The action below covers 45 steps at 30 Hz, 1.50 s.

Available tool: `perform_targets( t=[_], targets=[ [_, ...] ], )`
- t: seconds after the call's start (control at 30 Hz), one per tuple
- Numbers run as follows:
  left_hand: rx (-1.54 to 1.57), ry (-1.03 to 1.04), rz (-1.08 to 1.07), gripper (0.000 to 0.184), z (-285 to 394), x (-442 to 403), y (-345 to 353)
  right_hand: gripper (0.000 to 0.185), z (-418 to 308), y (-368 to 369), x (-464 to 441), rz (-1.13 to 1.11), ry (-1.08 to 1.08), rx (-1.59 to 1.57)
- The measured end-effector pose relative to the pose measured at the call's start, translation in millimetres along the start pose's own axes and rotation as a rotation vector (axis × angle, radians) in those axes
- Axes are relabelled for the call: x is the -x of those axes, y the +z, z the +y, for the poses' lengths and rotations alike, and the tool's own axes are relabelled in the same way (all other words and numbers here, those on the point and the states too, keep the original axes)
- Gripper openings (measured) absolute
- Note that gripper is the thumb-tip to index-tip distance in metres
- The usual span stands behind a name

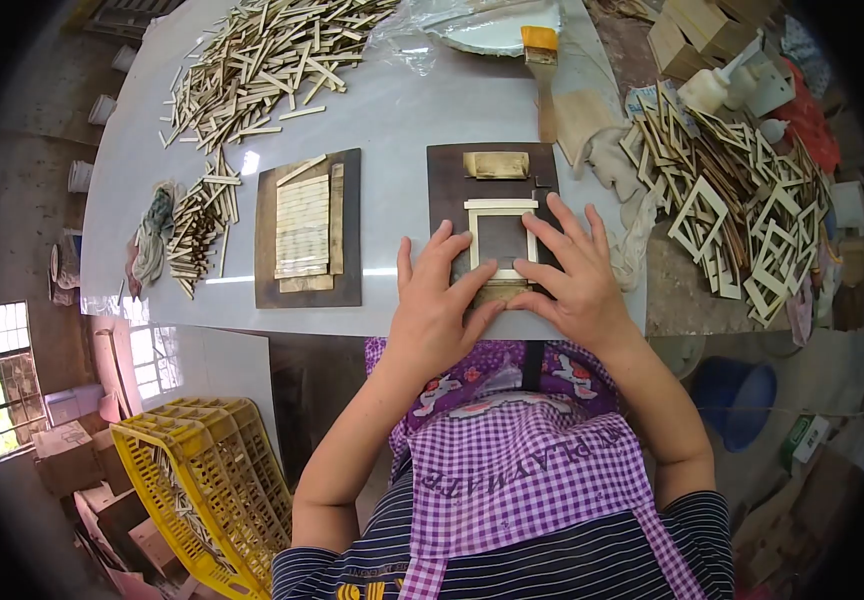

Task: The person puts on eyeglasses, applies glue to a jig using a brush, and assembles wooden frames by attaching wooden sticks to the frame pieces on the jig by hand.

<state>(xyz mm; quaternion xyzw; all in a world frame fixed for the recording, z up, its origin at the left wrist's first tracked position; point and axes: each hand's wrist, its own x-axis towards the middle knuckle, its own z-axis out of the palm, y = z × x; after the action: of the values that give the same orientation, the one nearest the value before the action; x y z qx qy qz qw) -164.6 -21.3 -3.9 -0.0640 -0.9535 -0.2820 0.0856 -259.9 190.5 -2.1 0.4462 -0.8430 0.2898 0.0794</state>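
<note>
A small pale wooden frame (502,211) lies on a dark board (444,180) in front of me. My left hand (439,295) rests at the frame's left side and lower left corner, its fingers apart. On the right side and lower right corner lie the spread fingers of my right hand (574,280). Both thumbs are near each other at the board's lower edge. A wooden block (497,165) is fixed above the frame. To the left, a second dark board (350,230) bears a row of pale strips (302,225) side by side.
Loose sticks (262,60) are heaped at the upper left, with a smaller pile (200,220) below. A brush (542,80) and cloth (612,165) lie right of centre. Finished-looking frames (777,255) pile up at the right. A yellow crate (202,480) stands lower left.
</note>
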Motion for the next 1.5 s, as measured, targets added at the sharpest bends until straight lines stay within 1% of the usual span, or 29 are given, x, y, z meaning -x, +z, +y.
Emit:
perform_targets(
  t=[0.07, 0.3, 0.47, 0.5, 0.57, 0.6, 0.67, 0.7, 0.77, 0.8, 0.83, 0.9, 0.97, 1.07, 1.2, 1.3, 1.5],
  targets=[
    [0.011, 0.001, 0.001, 0.048, 0, 3, 0, 0.044, -1, 2, 2, 0.028, -0.01, -0.02],
    [-0.003, 0.0, 0.008, 0.05, 2, 6, 2, 0.045, -2, 2, 0, 0.029, -0.041, -0.013],
    [0.013, -0.047, 0.08, 0.052, 0, 10, -10, 0.044, -7, -3, -2, 0.004, -0.051, 0.006],
    [-0.027, -0.07, 0.148, 0.052, -7, 15, -18, 0.044, -10, -3, -3, 0.01, -0.076, -0.011],
    [-0.115, -0.119, 0.288, 0.051, -22, 26, -37, 0.042, -15, -5, -4, 0.041, -0.061, 0.014],
    [-0.14, -0.135, 0.301, 0.051, -33, 34, -47, 0.041, -20, -2, -6, 0.056, -0.049, 0.026],
    [-0.172, -0.378, 0.559, 0.048, -62, 54, -67, 0.04, -37, 7, -14, 0.047, -0.07, -0.029],
    [-0.183, -0.387, 0.568, 0.048, -74, 64, -77, 0.039, -47, 12, -18, 0.033, -0.067, -0.064],
    [-0.25, -0.646, 0.558, 0.037, -92, 80, -93, 0.038, -66, 24, -29, 0.013, -0.076, -0.1],
    [-0.252, -0.653, 0.568, 0.037, -96, 81, -96, 0.039, -76, 36, -35, -0.026, -0.11, -0.205],
    [-0.159, -0.705, 0.53, 0.033, -101, 81, -99, 0.04, -86, 47, -41, -0.067, -0.141, -0.31],
    [0.035, -0.802, 0.45, 0.026, -110, 82, -103, 0.041, -104, 68, -53, -0.086, -0.15, -0.343],
    [0.03, -0.784, 0.476, 0.024, -114, 77, -103, 0.042, -116, 86, -67, -0.113, -0.151, -0.408],
    [0.019, -0.739, 0.519, 0.021, -116, 66, -102, 0.042, -124, 101, -81, -0.138, -0.132, -0.355],
    [0.107, -0.74, 0.478, 0.02, -121, 59, -100, 0.043, -126, 111, -86, -0.163, -0.122, -0.31],
    [0.055, -0.722, 0.434, 0.021, -124, 57, -98, 0.043, -127, 114, -86, -0.172, -0.118, -0.301],
    [-0.003, -0.722, 0.441, 0.019, -122, 56, -95, 0.041, -128, 118, -84, -0.159, -0.075, -0.352]
  ],
)
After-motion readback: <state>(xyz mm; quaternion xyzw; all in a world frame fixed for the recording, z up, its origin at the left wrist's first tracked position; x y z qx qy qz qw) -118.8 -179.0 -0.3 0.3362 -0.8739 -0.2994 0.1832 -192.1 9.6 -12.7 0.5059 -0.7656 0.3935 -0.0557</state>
